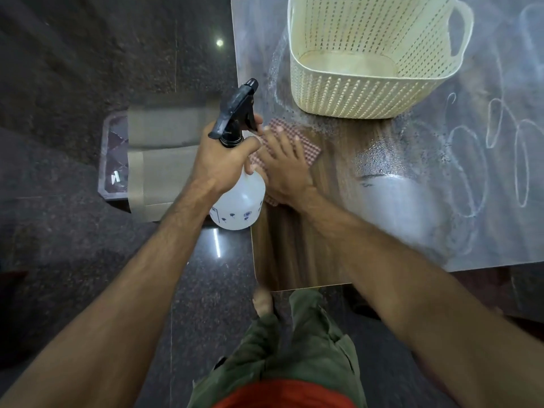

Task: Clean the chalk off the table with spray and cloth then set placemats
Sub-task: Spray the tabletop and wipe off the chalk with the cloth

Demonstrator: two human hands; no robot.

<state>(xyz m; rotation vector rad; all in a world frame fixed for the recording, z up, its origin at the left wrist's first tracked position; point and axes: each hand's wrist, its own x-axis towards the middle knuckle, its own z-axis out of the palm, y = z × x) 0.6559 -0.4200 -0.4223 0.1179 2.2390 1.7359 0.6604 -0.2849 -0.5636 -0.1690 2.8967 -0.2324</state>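
My left hand (219, 160) grips the neck of a white spray bottle (240, 201) with a black trigger head, held just off the table's left edge. My right hand (287, 164) lies flat, fingers spread, pressing a red checkered cloth (306, 142) onto the wooden table (294, 245). The strip of table around the cloth shows bare wood grain. Further right the surface is wet and smeared, and white chalk loops (471, 172) cover the right part.
A cream perforated plastic basket (368, 69) stands on the table just beyond the cloth. Left of the table, grey placemats (164, 160) lie on a low tray or stool over the dark floor. My legs and bare foot are below the table's near edge.
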